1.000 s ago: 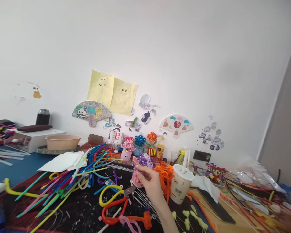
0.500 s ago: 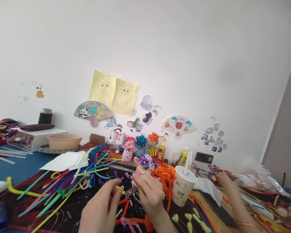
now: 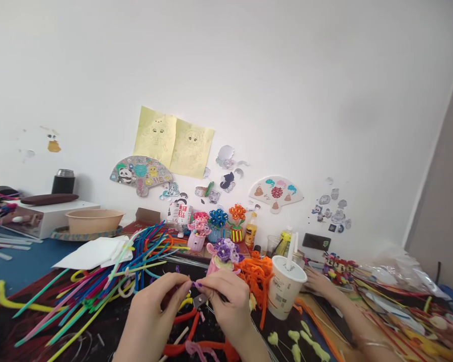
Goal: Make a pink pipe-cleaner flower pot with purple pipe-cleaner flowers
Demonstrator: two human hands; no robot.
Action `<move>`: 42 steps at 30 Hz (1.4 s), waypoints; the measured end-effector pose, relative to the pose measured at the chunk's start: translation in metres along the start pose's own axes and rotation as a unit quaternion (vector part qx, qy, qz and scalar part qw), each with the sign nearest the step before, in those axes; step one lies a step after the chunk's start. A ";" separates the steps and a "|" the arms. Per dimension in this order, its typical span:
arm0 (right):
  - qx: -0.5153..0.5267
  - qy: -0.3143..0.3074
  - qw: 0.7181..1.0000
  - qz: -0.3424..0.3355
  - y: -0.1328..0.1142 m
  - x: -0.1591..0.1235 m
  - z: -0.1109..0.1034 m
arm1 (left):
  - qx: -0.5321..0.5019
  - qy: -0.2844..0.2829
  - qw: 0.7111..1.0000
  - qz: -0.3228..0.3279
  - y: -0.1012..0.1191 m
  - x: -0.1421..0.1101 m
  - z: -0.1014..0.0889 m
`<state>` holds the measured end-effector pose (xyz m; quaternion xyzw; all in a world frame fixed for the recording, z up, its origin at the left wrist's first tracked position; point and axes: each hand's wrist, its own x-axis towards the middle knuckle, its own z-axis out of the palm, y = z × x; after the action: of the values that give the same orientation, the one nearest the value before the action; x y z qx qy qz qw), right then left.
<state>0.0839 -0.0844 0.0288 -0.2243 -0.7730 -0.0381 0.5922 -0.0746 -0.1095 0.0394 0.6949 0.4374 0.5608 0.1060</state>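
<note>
My left hand (image 3: 160, 307) and my right hand (image 3: 228, 300) meet at the front middle, each with fingertips pinched on a short purple pipe cleaner piece (image 3: 197, 285). Just beneath them is a small metal tool (image 3: 200, 301) with a rivet, partly hidden by my right fingers; its kind I cannot make out. Behind my right hand stands a pink pot holding purple pipe cleaner flowers (image 3: 226, 250). Red and orange pipe cleaners (image 3: 192, 327) and a pinkish-purple one (image 3: 201, 348) lie below my hands on the dark mat.
A bundle of coloured pipe cleaners (image 3: 109, 281) and white paper sheets (image 3: 92, 253) lie left. Right are an orange pipe cleaner pile (image 3: 259, 271) and a paper cup with straw (image 3: 286, 291). Another person's arm (image 3: 342, 304) reaches in there. Pipe cleaner flower pots (image 3: 216, 234) stand behind.
My hands have come together, both now at the purple piece; my right hand has left the flower pot's side. The other person's hand has moved down and left towards the cup.
</note>
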 end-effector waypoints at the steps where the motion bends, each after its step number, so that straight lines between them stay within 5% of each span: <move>1: 0.005 0.002 1.000 0.003 -0.001 0.000 0.000 | -0.003 -0.010 1.000 -0.005 0.000 0.000 0.000; 13: 0.028 -0.002 0.999 0.018 -0.003 0.001 -0.001 | -0.073 -0.104 0.987 -0.103 0.001 -0.003 -0.001; 19: -0.069 0.013 0.992 -0.101 0.003 -0.005 0.002 | -0.216 -0.114 0.943 -0.227 0.000 -0.005 0.007; 27: -0.288 -0.050 0.916 -0.276 -0.005 -0.007 -0.010 | -0.356 -0.135 0.855 -0.352 0.007 -0.012 0.008; 30: -0.327 -0.081 0.887 -0.315 -0.009 -0.005 -0.015 | -0.352 -0.143 0.855 -0.352 0.005 -0.012 0.010; 33: -0.265 -0.066 0.928 -0.252 -0.003 -0.003 -0.012 | -0.261 -0.105 0.915 -0.288 0.000 -0.012 0.010; 36: -0.111 -0.071 0.989 -0.063 0.004 -0.002 -0.006 | -0.104 -0.051 0.971 -0.211 -0.001 -0.013 0.007; 39: 0.023 -0.123 0.987 0.097 0.008 0.000 -0.005 | 0.009 -0.019 0.988 -0.154 0.003 -0.015 0.002; 42: 0.087 -0.158 0.970 0.165 0.009 0.000 -0.008 | 0.052 -0.015 0.991 -0.119 0.009 -0.017 -0.002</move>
<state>0.0948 -0.0794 0.0299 -0.2991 -0.8096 0.1636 0.4779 -0.0718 -0.1279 0.0344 0.6508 0.5444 0.5098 0.1423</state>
